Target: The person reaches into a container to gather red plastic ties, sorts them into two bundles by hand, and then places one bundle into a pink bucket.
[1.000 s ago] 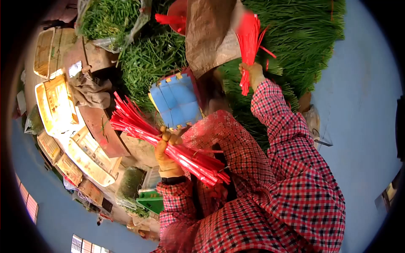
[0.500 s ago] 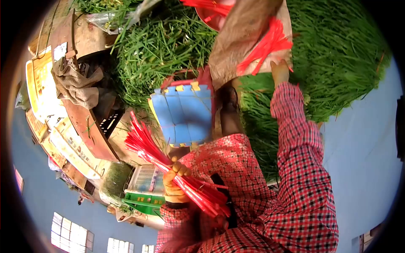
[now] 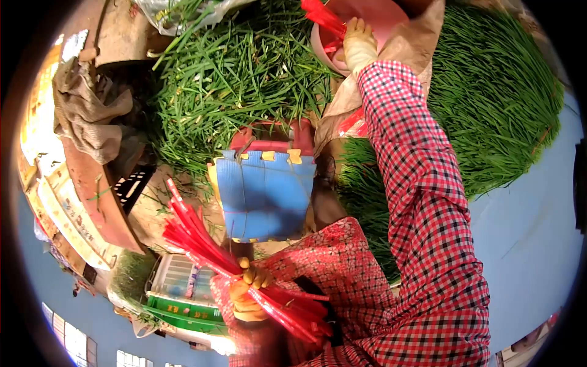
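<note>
My left hand (image 3: 249, 293), in a yellowish glove, is closed around the middle of a bundle of red strips (image 3: 205, 246), whose ends fan out on both sides. My right hand (image 3: 359, 44) reaches over the near side of a pink basin (image 3: 390, 17), its fingers stretched out. More red strips (image 3: 324, 17) lie beside and partly under it; no grip on them shows. Below the basin, a brown sack (image 3: 422, 44) is partly hidden by my right sleeve, with other red strips (image 3: 353, 124) on it.
Loose green stalks (image 3: 238, 79) are heaped at upper left, and a dense green pile (image 3: 495, 104) stands at right. A blue foam-covered seat (image 3: 263, 196) is in the centre. Boards (image 3: 98, 196), a crumpled cloth (image 3: 88, 116) and a green crate (image 3: 183, 313) are at left.
My right hand has moved from the strips on the brown sack up and left to the pink basin. My left hand still holds its bundle. The view has shifted.
</note>
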Demonstrator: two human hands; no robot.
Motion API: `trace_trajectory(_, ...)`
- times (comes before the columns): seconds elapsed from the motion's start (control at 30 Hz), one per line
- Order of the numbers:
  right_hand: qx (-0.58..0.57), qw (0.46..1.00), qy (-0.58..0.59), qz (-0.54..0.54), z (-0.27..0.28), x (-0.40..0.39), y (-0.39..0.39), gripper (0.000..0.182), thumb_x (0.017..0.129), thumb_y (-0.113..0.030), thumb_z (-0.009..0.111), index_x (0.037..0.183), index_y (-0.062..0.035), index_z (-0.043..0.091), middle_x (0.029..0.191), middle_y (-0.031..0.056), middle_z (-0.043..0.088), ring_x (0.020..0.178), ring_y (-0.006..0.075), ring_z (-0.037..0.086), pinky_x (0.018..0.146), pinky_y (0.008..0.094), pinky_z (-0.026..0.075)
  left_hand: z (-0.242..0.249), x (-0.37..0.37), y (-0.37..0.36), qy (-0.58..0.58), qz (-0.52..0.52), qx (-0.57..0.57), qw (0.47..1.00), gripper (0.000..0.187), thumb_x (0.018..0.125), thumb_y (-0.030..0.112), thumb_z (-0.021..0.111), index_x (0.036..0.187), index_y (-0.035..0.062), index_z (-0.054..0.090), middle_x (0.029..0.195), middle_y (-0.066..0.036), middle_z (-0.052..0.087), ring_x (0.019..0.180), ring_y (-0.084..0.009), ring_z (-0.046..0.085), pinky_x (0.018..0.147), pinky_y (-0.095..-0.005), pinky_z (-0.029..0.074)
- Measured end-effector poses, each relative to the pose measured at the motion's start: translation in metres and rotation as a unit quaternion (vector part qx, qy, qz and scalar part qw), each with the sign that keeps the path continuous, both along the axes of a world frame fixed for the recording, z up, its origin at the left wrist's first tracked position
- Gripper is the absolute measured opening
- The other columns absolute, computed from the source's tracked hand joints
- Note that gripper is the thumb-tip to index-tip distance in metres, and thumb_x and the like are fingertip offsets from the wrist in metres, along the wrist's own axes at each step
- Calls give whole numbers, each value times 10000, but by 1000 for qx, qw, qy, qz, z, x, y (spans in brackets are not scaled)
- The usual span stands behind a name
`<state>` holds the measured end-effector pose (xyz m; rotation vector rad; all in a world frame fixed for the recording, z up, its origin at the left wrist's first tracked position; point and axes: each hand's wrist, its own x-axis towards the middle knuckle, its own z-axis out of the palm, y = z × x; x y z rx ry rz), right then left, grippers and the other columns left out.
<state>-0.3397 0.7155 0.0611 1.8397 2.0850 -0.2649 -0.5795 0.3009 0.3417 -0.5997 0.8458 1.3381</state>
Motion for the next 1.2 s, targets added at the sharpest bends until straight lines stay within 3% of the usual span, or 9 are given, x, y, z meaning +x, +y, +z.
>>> trace_trajectory(0.23,5,948,311,-67,3,-5,30,478,749,-138,711,1205,-99,570,953,147,672,893,319,637,777,366,507,-11,-5,-17,-16,28,65,997,410,781,133,680,1149,105,502,545,81,372,453,-73,369,514,-260,316)
trace_trajectory(0.4,37,723,597,-344,21,16,35,168,827,-139,705,942,-33,645,839,56,669,728,131,631,663,262,500,-21,4,5,-18,24,81,996,374,798,118,682,1134,75,523,586,89,406,484,-44,400,520,-238,325)
trace_trajectory(0.5,63,606,733,-300,158,17,29,160,814,-151,710,900,-32,647,758,35,657,653,151,612,588,304,495,46,4,4,-14,42,52,998,406,781,114,704,1135,67,511,715,54,510,603,-76,478,604,-265,397)
trace_trajectory(0.57,173,877,377,244,220,73,35,671,771,38,629,1362,-185,403,1269,108,534,1075,249,597,886,351,509,81,5,4,-21,36,73,996,403,785,114,699,1132,67,499,739,47,510,628,-88,484,638,-274,413)
trace_trajectory(0.6,175,839,484,176,240,64,20,689,764,192,491,1308,-229,481,1209,114,582,974,270,652,842,326,536,80,3,6,-20,24,50,998,403,790,117,692,1132,69,484,743,48,509,636,-89,481,652,-276,410)
trace_trajectory(0.7,133,779,605,99,265,57,-4,234,948,-52,482,1168,4,540,1127,135,617,1059,226,604,951,311,456,60,2,18,-5,9,44,999,419,786,116,685,1140,71,467,749,37,514,661,-93,482,662,-277,401)
trace_trajectory(0.73,33,691,716,-98,283,49,-13,255,958,-96,489,1161,55,517,1117,163,614,1074,253,593,982,351,446,57,3,22,-5,8,45,999,442,770,104,691,1153,66,472,755,32,525,662,-97,482,665,-280,398)
trace_trajectory(0.83,-48,477,849,-221,281,47,-25,302,941,-142,535,1172,51,502,1111,185,602,1137,311,541,1054,479,382,54,1,31,-8,2,43,999,468,718,104,719,1143,63,527,792,-2,583,679,-123,526,669,-286,419)
trace_trajectory(1.2,-110,327,897,-277,292,16,-61,297,946,-150,512,1213,-19,511,1106,83,623,1197,248,499,1118,518,273,63,-5,50,14,-44,71,996,463,720,131,709,1145,69,539,762,46,516,621,-83,439,614,-261,351)
